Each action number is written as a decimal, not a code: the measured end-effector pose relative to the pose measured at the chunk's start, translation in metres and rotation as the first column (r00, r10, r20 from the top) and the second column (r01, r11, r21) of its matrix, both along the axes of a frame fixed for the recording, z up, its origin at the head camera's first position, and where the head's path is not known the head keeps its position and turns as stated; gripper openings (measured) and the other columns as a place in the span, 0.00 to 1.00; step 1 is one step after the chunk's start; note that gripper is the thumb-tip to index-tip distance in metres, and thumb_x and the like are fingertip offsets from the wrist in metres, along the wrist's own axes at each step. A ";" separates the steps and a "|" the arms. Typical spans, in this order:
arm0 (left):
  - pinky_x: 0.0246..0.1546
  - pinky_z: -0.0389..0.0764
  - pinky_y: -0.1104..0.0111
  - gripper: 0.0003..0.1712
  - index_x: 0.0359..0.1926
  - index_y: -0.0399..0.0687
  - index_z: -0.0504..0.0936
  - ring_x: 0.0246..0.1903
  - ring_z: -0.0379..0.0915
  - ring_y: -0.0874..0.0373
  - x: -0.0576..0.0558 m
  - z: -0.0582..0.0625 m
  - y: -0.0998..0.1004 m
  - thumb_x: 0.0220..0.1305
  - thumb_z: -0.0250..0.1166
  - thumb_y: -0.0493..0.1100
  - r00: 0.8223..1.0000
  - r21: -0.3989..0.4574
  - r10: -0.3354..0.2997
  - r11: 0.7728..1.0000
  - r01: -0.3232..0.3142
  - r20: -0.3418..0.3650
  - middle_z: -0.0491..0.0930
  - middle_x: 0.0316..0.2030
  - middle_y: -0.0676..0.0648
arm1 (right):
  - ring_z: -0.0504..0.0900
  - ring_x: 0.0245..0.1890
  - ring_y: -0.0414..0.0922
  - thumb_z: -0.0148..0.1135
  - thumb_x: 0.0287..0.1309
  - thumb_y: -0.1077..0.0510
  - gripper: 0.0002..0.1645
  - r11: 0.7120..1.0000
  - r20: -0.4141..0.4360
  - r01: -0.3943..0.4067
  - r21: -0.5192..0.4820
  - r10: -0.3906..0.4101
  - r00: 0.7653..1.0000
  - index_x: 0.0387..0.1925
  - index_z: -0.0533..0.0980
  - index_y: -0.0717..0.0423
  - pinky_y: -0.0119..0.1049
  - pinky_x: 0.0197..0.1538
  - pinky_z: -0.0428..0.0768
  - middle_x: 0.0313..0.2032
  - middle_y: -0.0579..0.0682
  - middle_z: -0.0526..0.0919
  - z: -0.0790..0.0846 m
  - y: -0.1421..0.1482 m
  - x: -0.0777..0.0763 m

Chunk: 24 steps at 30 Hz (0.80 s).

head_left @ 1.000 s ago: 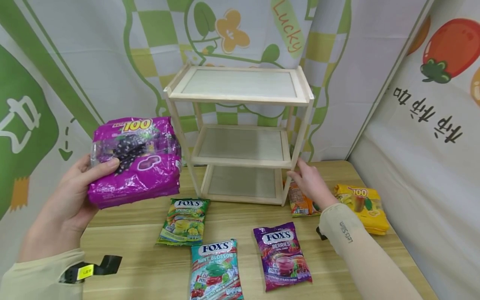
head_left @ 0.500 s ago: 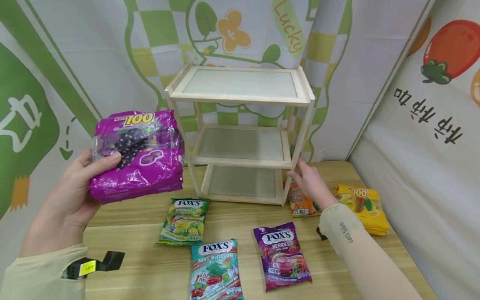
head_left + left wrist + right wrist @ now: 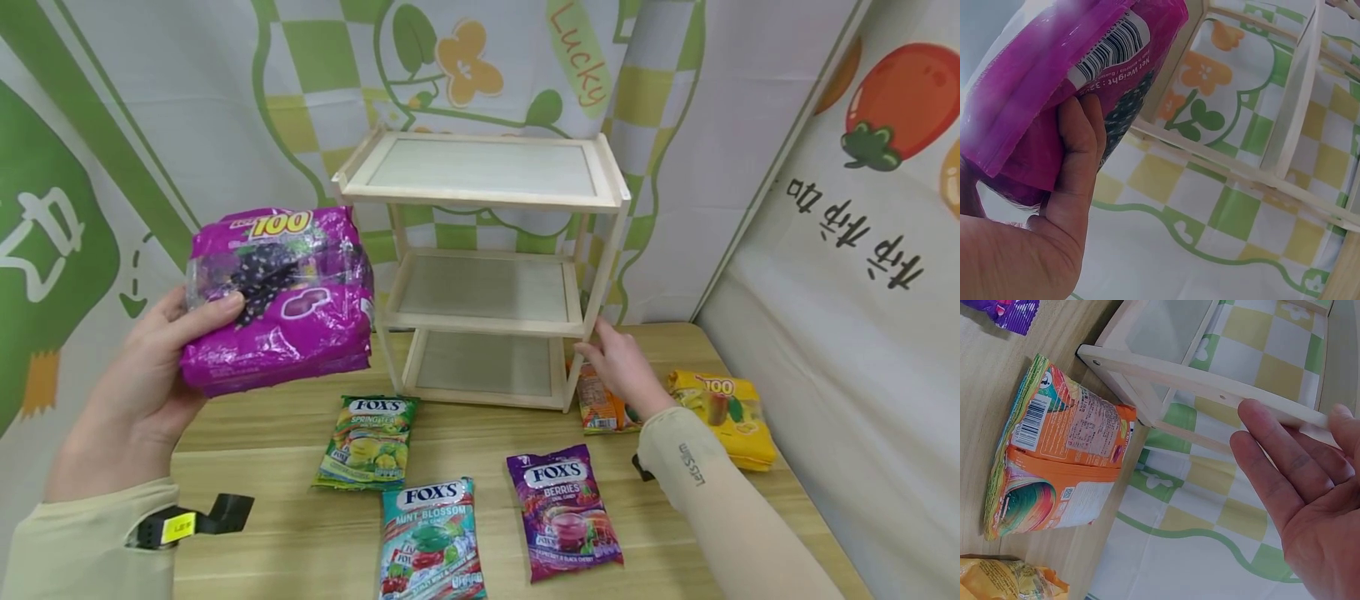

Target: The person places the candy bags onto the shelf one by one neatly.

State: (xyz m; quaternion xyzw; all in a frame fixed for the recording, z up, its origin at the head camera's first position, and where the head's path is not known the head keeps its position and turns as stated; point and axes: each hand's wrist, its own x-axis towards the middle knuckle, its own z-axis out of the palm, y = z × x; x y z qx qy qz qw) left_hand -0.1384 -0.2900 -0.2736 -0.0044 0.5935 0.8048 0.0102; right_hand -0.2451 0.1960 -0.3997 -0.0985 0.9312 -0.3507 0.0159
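Observation:
Raised at the left, my left hand [image 3: 142, 375] grips a purple candy bag [image 3: 281, 300] marked 100, thumb across its front. In the left wrist view its barcoded back [image 3: 1113, 47] shows above the curled fingers. A light wooden three-tier shelf [image 3: 480, 325] stands in the middle. At its right front post [image 3: 1210, 394] is my right hand [image 3: 622, 367], thumb on one side and fingertips on the other, lightly pinching it. The remaining fingers [image 3: 1269, 478] extend loosely beside the post.
Foxs bags lie on the wooden table [image 3: 285, 550]: green [image 3: 367, 442], teal [image 3: 433, 542] and purple [image 3: 566, 512]. An orange bag [image 3: 1063, 450] lies beside the shelf's right leg, with a yellow bag [image 3: 727, 417] farther right. Printed curtains [image 3: 675, 125] stand behind and at both sides.
My left hand has lifted the purple candy bag upward and slightly to the right. The right hand stays at the shelf post; the shelf and table bags have not moved.

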 end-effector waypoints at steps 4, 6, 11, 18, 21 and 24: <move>0.44 0.90 0.61 0.41 0.78 0.57 0.50 0.49 0.85 0.54 -0.001 0.003 0.002 0.74 0.62 0.42 1.000 -0.009 0.007 1.000 -0.007 -0.003 0.76 0.61 0.49 | 0.88 0.36 0.52 0.51 0.79 0.53 0.24 1.000 -0.002 -0.005 -0.008 0.005 1.000 0.68 0.64 0.59 0.40 0.22 0.79 0.42 0.66 0.84 0.000 0.000 0.000; 0.44 0.90 0.61 0.40 0.78 0.56 0.50 0.49 0.85 0.54 -0.001 0.004 0.003 0.74 0.62 0.42 1.000 -0.008 0.006 1.000 -0.006 -0.007 0.76 0.61 0.49 | 0.89 0.38 0.53 0.51 0.79 0.53 0.24 1.000 0.000 -0.007 -0.012 0.007 1.000 0.68 0.64 0.59 0.40 0.22 0.79 0.43 0.67 0.84 0.000 0.000 0.000; 0.45 0.89 0.60 0.39 0.77 0.56 0.52 0.50 0.85 0.53 -0.002 0.008 0.006 0.74 0.62 0.41 1.000 0.015 -0.005 1.000 0.005 -0.017 0.76 0.62 0.49 | 0.89 0.38 0.53 0.51 0.79 0.53 0.24 1.000 0.004 -0.007 -0.019 0.007 1.000 0.68 0.64 0.59 0.41 0.22 0.79 0.43 0.67 0.84 0.000 0.000 0.000; 0.46 0.89 0.60 0.40 0.78 0.58 0.51 0.51 0.84 0.53 -0.004 0.011 0.010 0.74 0.62 0.42 1.000 0.016 -0.010 1.000 0.010 -0.017 0.74 0.63 0.49 | 0.86 0.30 0.47 0.51 0.79 0.52 0.25 1.000 -0.002 -0.007 -0.007 0.007 1.000 0.69 0.63 0.58 0.40 0.21 0.78 0.38 0.63 0.84 -0.001 0.001 0.000; 0.46 0.89 0.60 0.40 0.78 0.57 0.51 0.52 0.84 0.53 -0.004 0.013 0.011 0.74 0.62 0.42 1.000 0.011 -0.014 1.000 0.014 -0.020 0.73 0.64 0.49 | 0.83 0.26 0.46 0.50 0.80 0.51 0.26 1.000 -0.002 -0.007 -0.004 0.007 1.000 0.70 0.63 0.58 0.40 0.21 0.79 0.35 0.60 0.83 0.000 0.000 0.000; 0.47 0.89 0.60 0.40 0.78 0.57 0.51 0.52 0.84 0.53 -0.004 0.015 0.013 0.74 0.62 0.43 0.999 0.011 -0.018 1.000 0.018 -0.027 0.73 0.64 0.48 | 0.79 0.21 0.46 0.50 0.80 0.50 0.26 1.000 0.001 -0.003 0.003 0.003 1.000 0.70 0.63 0.57 0.40 0.21 0.79 0.31 0.59 0.81 -0.001 0.000 0.000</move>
